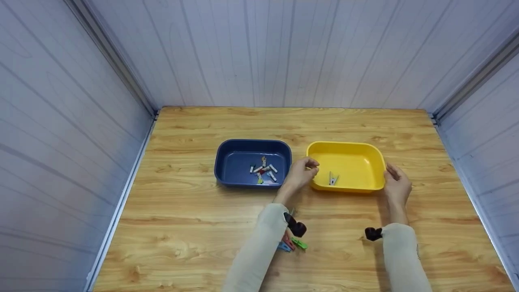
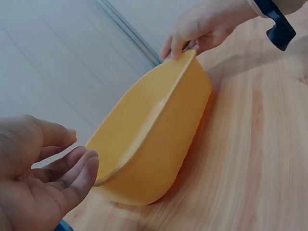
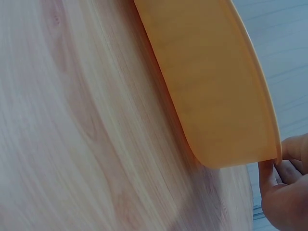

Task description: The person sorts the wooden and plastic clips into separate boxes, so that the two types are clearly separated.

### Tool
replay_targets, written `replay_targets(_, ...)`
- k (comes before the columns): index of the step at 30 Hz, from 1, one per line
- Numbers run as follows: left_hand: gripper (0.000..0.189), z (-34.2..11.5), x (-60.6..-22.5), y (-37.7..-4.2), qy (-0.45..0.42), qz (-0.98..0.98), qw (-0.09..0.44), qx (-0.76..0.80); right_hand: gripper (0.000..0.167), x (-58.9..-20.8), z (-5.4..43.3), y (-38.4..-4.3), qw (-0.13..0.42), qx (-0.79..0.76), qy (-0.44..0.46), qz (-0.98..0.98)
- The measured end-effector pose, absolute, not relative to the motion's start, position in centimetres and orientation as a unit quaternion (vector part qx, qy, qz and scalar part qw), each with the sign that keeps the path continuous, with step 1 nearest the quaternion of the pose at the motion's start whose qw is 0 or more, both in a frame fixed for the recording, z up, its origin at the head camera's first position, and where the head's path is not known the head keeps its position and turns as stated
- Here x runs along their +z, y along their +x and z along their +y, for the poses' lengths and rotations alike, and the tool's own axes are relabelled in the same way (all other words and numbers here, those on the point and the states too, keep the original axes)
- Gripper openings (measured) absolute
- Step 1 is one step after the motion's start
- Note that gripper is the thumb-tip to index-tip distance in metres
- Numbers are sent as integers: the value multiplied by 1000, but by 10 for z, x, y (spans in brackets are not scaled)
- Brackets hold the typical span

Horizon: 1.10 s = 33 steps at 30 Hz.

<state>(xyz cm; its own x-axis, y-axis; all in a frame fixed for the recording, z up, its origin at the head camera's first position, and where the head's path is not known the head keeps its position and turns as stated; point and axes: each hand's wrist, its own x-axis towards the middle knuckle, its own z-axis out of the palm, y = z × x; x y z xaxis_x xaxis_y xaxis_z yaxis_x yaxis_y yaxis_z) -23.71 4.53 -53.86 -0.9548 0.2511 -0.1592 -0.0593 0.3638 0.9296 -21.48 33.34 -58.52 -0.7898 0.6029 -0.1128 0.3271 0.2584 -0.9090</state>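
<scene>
A yellow basin [image 1: 348, 187] stands on the wooden table, with one grey clothespin [image 1: 333, 179] inside near its front left. My right hand [image 1: 397, 185] pinches the basin's right rim between thumb and fingers, as the right wrist view also shows. At the opposite end, my left hand [image 1: 301, 173] is beside the left rim, its fingers loosely bent and the thumb side apart from the lower fingers [image 2: 82, 175]. Nothing is visible between them; whether they touch the rim I cannot tell.
To the left stands a dark blue basin [image 1: 227, 182] holding several small white clips [image 1: 263, 169] with coloured bits. Partly hidden by my left sleeve, a green clothespin [image 1: 299, 243], a red clothespin [image 1: 288, 242] and a blue clothespin [image 1: 284, 246] lie on the table. Pale panels enclose the table.
</scene>
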Motion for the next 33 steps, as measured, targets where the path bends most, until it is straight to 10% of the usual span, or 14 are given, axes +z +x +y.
replay_targets(33,17,-23,-546,-193,129,847,104,505,38,-584,333,-217,111,529,-314,-780)
